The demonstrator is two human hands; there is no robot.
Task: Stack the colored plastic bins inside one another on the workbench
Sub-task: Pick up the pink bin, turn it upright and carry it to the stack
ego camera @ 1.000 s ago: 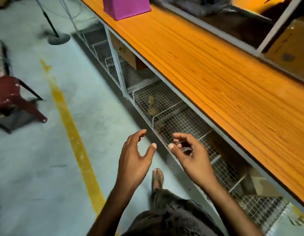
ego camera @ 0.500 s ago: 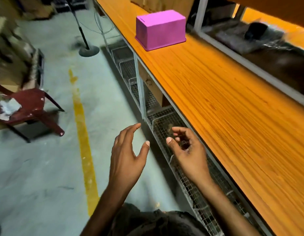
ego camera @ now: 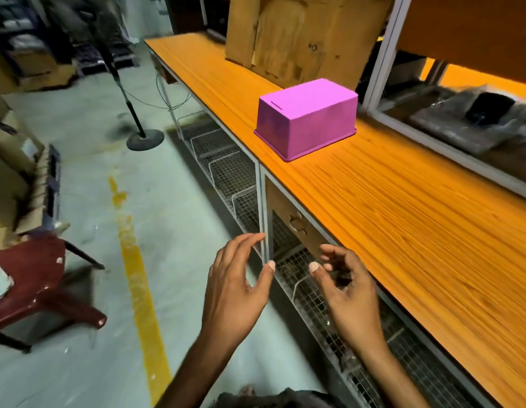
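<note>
My left hand [ego camera: 235, 293] and right hand [ego camera: 344, 290] hung in front of me, both empty, fingers loosely curled and spread, thumbs facing each other, held below the edge of the bench [ego camera: 403, 219] and touching nothing. Beyond them the pink bin [ego camera: 307, 122] sat upside down on the bench, well apart from my hands, its rim flat on the wood near the front edge. I saw no other bin. I judged the step was the reach: take the bin by both short ends, thumbs low near the rim, lift it straight so it would not scrape, then turn it mouth-up before nesting.
</note>
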